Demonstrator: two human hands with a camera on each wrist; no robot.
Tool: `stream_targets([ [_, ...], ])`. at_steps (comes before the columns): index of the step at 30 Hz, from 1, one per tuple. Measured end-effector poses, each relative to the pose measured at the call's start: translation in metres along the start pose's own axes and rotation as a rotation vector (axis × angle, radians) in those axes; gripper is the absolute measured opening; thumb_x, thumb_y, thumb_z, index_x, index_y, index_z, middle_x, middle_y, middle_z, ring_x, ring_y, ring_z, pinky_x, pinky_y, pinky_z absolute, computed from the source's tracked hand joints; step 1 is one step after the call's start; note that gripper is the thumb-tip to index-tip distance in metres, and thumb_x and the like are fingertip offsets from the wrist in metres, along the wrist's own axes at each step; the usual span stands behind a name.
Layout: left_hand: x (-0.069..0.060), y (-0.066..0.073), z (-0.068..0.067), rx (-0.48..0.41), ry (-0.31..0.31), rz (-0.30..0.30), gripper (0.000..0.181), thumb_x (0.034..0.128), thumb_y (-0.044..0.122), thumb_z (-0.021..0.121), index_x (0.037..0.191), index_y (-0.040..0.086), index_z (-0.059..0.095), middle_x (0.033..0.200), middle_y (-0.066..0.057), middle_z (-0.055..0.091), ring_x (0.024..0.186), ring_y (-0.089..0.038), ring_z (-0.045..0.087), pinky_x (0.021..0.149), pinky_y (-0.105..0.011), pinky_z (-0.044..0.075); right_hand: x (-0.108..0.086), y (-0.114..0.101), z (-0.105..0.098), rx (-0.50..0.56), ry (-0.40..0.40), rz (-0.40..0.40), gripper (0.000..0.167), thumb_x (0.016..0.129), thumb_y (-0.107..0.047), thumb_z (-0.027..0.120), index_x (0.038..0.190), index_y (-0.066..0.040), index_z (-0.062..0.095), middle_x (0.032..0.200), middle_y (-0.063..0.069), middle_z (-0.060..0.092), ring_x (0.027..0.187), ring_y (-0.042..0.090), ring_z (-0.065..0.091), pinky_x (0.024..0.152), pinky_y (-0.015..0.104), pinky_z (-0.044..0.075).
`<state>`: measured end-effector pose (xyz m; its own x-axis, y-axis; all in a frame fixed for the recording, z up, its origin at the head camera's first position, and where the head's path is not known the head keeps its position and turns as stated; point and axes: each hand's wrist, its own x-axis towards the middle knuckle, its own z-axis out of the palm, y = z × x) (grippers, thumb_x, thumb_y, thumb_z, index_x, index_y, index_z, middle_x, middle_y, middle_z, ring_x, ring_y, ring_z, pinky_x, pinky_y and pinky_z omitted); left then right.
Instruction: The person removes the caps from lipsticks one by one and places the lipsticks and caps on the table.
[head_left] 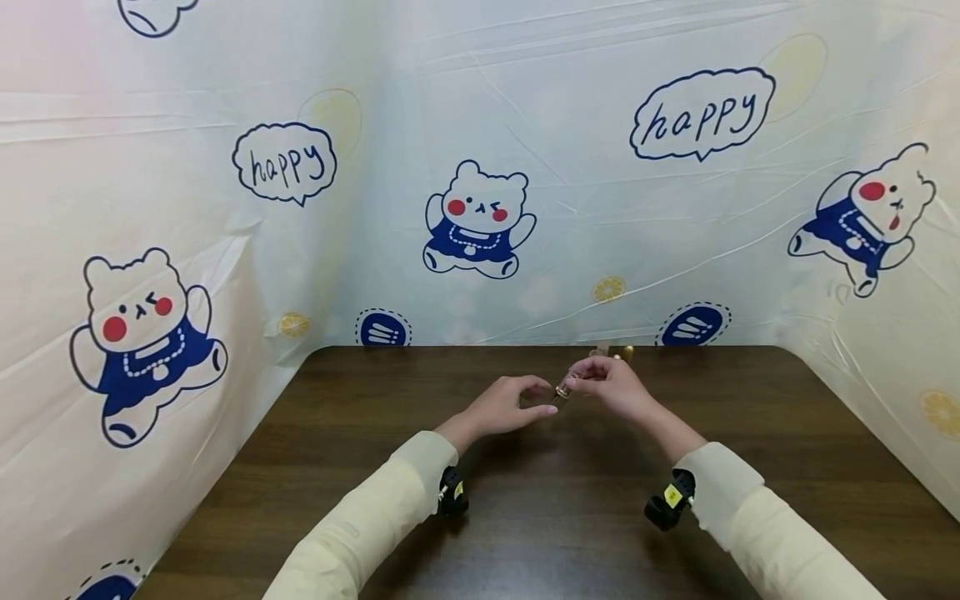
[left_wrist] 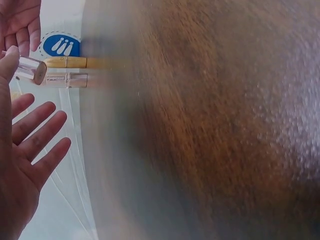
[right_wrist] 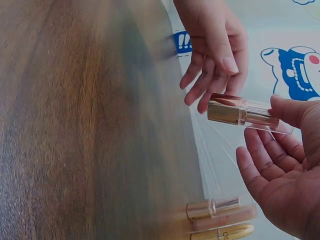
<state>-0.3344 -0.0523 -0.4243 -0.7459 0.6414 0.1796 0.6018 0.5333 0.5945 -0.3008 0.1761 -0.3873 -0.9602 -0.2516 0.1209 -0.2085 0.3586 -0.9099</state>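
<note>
A lipstick tube (right_wrist: 227, 111) with a shiny rose-gold base and a clear cap is held up above the table. My right hand (head_left: 611, 386) pinches it at the clear-capped end, thumb on top in the right wrist view. Close to the gold base is my left hand (head_left: 504, 406), its fingers spread and relaxed and not gripping the tube. In the left wrist view the left thumb overlaps the lipstick tube (left_wrist: 31, 69); whether it touches cannot be told.
Behind my right hand, a gold tube (head_left: 628, 353) and a clear-capped lipstick (right_wrist: 212, 208) stand side by side near the far edge of the dark wooden table (head_left: 375, 375). A printed cloth curtain (head_left: 570, 208) hangs behind and along both sides.
</note>
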Motion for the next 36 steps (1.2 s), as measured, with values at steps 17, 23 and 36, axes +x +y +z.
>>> stream_targets([
  [17, 0.003, 0.0, 0.004, -0.103, 0.019, -0.001, 0.021, 0.0928, 0.032, 0.068, 0.103, 0.014, 0.067, 0.09, 0.009, 0.065, 0.081, -0.006, 0.06, 0.072, -0.024, 0.05, 0.0, 0.003, 0.01, 0.054, -0.001, 0.053, 0.029, 0.093, -0.017, 0.067, 0.112, 0.004, 0.063, 0.098, 0.011, 0.064, 0.089, 0.022, 0.062, 0.085, 0.047, 0.05],
  [23, 0.003, 0.001, 0.005, -0.126, 0.01, 0.008, 0.018, 0.0917, 0.031, 0.069, 0.099, 0.014, 0.068, 0.088, 0.009, 0.065, 0.079, -0.006, 0.061, 0.071, -0.025, 0.051, -0.002, 0.003, 0.012, 0.085, -0.012, 0.057, 0.031, 0.093, -0.017, 0.067, 0.115, 0.004, 0.062, 0.1, 0.011, 0.065, 0.092, 0.024, 0.062, 0.087, 0.048, 0.05],
  [36, 0.002, 0.001, 0.005, -0.133, 0.014, 0.031, 0.015, 0.0916, 0.026, 0.07, 0.095, 0.012, 0.068, 0.084, 0.007, 0.064, 0.072, -0.008, 0.058, 0.065, -0.025, 0.049, -0.003, 0.004, 0.014, 0.121, -0.006, 0.066, 0.03, 0.093, -0.016, 0.068, 0.114, 0.005, 0.062, 0.099, 0.012, 0.064, 0.09, 0.02, 0.062, 0.088, 0.048, 0.049],
])
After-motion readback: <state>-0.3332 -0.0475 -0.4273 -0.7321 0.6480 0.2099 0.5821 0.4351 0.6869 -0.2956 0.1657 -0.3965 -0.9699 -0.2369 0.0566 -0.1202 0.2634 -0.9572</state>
